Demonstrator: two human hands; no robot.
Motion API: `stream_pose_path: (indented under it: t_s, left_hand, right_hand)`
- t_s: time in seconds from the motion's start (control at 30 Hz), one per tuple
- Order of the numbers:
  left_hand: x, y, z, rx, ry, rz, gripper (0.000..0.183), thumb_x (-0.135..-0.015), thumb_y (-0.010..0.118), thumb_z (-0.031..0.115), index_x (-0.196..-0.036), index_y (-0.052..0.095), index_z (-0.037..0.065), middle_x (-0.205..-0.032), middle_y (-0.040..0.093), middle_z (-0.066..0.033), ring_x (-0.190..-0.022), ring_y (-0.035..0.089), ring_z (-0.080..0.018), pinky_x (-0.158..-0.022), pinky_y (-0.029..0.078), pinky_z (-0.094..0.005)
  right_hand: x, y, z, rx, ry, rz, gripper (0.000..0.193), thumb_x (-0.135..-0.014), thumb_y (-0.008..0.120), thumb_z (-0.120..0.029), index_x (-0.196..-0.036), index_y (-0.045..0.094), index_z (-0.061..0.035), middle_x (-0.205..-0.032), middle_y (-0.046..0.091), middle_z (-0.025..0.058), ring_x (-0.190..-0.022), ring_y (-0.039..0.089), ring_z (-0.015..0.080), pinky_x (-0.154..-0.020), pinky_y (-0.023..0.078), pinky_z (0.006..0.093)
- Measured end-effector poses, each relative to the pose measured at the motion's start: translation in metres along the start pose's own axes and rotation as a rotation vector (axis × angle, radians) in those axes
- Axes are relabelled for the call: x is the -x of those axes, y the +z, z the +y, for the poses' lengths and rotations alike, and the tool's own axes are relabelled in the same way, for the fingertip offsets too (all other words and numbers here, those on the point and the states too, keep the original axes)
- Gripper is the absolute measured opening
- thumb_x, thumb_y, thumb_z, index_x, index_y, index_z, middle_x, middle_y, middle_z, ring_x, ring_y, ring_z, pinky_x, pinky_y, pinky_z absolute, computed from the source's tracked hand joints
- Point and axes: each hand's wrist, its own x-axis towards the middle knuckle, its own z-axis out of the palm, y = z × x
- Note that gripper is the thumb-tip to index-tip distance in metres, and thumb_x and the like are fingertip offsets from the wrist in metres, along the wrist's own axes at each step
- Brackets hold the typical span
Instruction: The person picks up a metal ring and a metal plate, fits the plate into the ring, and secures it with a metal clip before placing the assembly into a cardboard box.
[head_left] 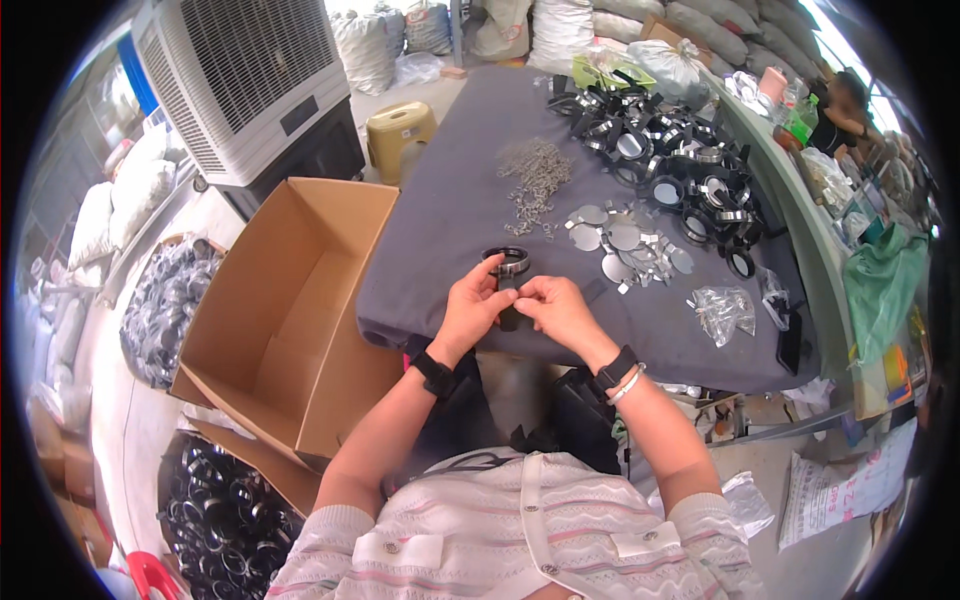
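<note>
At the near edge of the grey cloth-covered table [430, 240], my left hand [468, 312] is closed round a black ring part with a silver band [514, 262] and a dark stem pointing toward me. My right hand [562, 310] meets it from the other side, fingertips pinched at the stem; whatever small thing they grip is hidden. Beyond the ring lies a pile of small metal pieces [537, 175]. Flat round silver discs with tabs [625, 240] are spread to its right, and a big heap of similar black ring parts [665, 165] covers the far right.
An open cardboard box [340, 350] stands against the table's left side. Black parts fill a container [225, 520] below it. A clear plastic bag [724, 314] lies at the right. An air cooler [250, 80] stands far left, and a person [848, 115] sits far right.
</note>
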Motion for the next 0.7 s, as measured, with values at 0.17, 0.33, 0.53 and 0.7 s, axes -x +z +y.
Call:
stream_pose_path:
  t_s: [0.17, 0.33, 0.53, 0.7]
  left_hand:
    - [0.002, 0.007, 0.005, -0.054, 0.053, 0.063, 0.050, -0.083, 0.064, 0.003, -0.130, 0.048, 0.000, -0.082, 0.058, 0.0001, -0.065, 0.052, -0.0024, -0.052, 0.042, -0.0188]
    - [-0.001, 0.003, 0.002, -0.069, 0.020, 0.090, 0.045, -0.083, 0.065, 0.005, -0.126, 0.052, 0.000, -0.079, 0.058, 0.0010, -0.063, 0.051, -0.0023, -0.056, 0.043, -0.0192]
    - [-0.002, 0.003, -0.009, -0.122, 0.117, 0.100, 0.043, -0.083, 0.065, 0.006, -0.123, 0.053, 0.000, -0.075, 0.057, 0.0016, -0.063, 0.049, -0.0021, -0.058, 0.043, -0.0199]
    - [0.002, 0.007, 0.000, -0.142, 0.108, 0.095, 0.042, -0.083, 0.065, 0.007, -0.122, 0.053, 0.000, -0.077, 0.062, -0.0014, -0.066, 0.053, -0.0045, -0.063, 0.046, -0.0218]
  right_hand:
    - [-0.038, -0.069, 0.011, 0.456, -0.120, 0.334, 0.014, -0.077, 0.066, -0.011, -0.088, 0.067, -0.0021, -0.077, 0.067, 0.0141, -0.073, 0.065, 0.0261, -0.068, 0.051, 0.0346]
    - [-0.081, -0.122, -0.005, 0.866, -0.057, 0.411, 0.022, -0.078, 0.062, -0.009, -0.099, 0.068, -0.0061, -0.091, 0.068, 0.0167, -0.091, 0.064, 0.0350, -0.079, 0.050, 0.0415]
    - [-0.112, -0.109, 0.002, 1.290, -0.196, 0.077, 0.031, -0.078, 0.061, -0.007, -0.109, 0.066, -0.0134, -0.101, 0.062, 0.0161, -0.098, 0.060, 0.0339, -0.084, 0.049, 0.0415]
    - [-0.114, -0.118, -0.001, 1.316, -0.352, -0.062, 0.016, -0.073, 0.060, -0.001, -0.088, 0.061, -0.0042, -0.092, 0.058, 0.0158, -0.091, 0.060, 0.0335, -0.077, 0.049, 0.0430]
